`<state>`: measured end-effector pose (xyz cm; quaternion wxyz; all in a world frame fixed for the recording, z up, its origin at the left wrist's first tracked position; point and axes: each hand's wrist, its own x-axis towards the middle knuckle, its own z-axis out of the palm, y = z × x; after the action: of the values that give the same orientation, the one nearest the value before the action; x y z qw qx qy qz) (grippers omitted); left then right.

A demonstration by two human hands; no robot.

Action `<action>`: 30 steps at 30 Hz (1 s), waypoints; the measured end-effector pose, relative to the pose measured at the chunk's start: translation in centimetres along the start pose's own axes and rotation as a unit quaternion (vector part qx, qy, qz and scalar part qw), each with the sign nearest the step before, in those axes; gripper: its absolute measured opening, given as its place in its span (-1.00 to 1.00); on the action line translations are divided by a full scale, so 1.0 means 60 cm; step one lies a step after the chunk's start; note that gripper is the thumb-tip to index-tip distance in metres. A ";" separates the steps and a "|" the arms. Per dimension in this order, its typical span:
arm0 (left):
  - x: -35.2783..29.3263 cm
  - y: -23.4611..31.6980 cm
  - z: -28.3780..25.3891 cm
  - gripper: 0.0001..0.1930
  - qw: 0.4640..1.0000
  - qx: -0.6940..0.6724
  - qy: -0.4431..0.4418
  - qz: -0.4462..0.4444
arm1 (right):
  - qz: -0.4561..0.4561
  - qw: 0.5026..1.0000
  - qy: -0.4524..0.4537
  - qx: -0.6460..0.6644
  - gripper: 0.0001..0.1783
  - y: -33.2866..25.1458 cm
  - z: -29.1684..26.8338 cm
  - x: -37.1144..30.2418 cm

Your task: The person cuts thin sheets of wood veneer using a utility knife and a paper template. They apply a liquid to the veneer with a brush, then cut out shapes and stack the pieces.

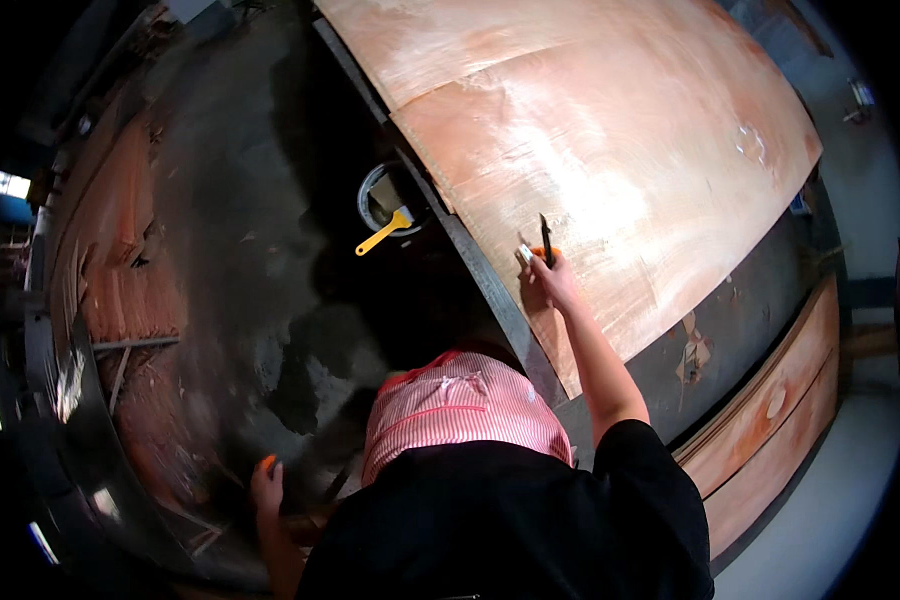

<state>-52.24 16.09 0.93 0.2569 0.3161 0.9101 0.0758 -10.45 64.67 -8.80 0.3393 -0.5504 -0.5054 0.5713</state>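
Observation:
My right hand (558, 280) is over the near left part of a large reddish wood veneer sheet (610, 150). Its fingers are closed on a slim black knife-like tool (546, 238), pointed away from me. A small whitish piece (525, 252) shows beside the fingers; whether it is held I cannot tell. Orange shows at the fingertips, perhaps a covering. My left hand (267, 487) hangs low at the left, away from the sheet, with orange at a fingertip too. Its thumb looks apart from the fingers, and no tool shows in it.
A dark table edge (490, 285) runs along the sheet's left side. Beyond it, a yellow-handled scraper or brush (382, 232) lies across a round bucket (367, 190). Torn veneer pieces (135, 290) are heaped at the left. More stacked sheets (770, 410) stand at the right.

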 end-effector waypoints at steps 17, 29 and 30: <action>0.353 0.819 0.239 -0.59 0.704 0.029 -0.099 0.703 | 0.103 0.969 0.128 -0.183 -0.79 -0.021 0.050 0.091; 0.322 0.865 0.264 -0.23 0.676 0.232 -0.154 0.682 | 0.183 0.934 0.282 -0.120 -0.75 0.007 0.007 -0.011; 0.315 0.867 0.267 -0.25 0.669 0.251 -0.161 0.681 | 0.145 0.934 0.320 -0.063 -0.76 0.037 -0.003 -0.042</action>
<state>-28.69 68.34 -5.08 0.1875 0.9077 0.3716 -0.0537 -9.46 61.75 -10.16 0.3611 -0.7916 -0.3197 0.3752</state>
